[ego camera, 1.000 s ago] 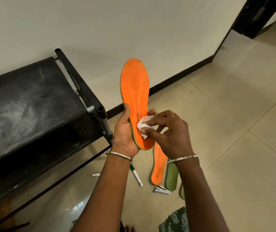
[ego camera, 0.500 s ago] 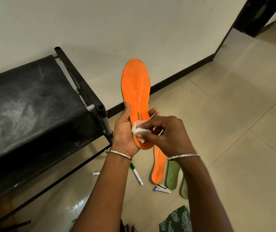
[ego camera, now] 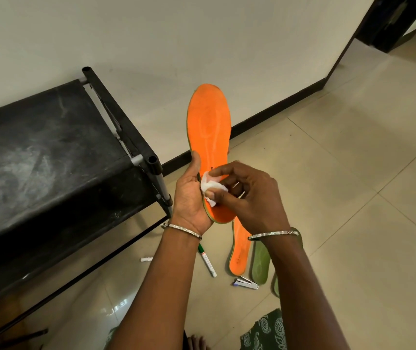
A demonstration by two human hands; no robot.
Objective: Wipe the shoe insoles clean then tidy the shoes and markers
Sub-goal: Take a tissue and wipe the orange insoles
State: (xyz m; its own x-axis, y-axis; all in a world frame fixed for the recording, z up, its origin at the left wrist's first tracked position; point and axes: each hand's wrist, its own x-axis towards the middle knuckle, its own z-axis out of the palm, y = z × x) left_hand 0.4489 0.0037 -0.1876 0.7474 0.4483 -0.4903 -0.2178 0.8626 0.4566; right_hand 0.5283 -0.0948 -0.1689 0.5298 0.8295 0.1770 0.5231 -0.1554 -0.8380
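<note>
Holding orange insole [ego camera: 208, 122] in left grip [ego camera: 189, 198], right grip [ego camera: 249, 195] pinching white wipe [ego camera: 208, 185], heel lettering [ego camera: 213, 168] seemingly mostly covered.

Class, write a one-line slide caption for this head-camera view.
Left hand holds an orange insole upright while the right hand presses a white wipe against its heel end.

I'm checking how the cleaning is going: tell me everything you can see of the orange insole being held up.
The orange insole is a foam-like piece with a thin green edge and faint pale curved lines on its face. It stands upright, toe up. The left hand grips its heel end, thumb on the left edge; the right hand presses a white wipe onto its lower part, partly hiding dark print.
</note>
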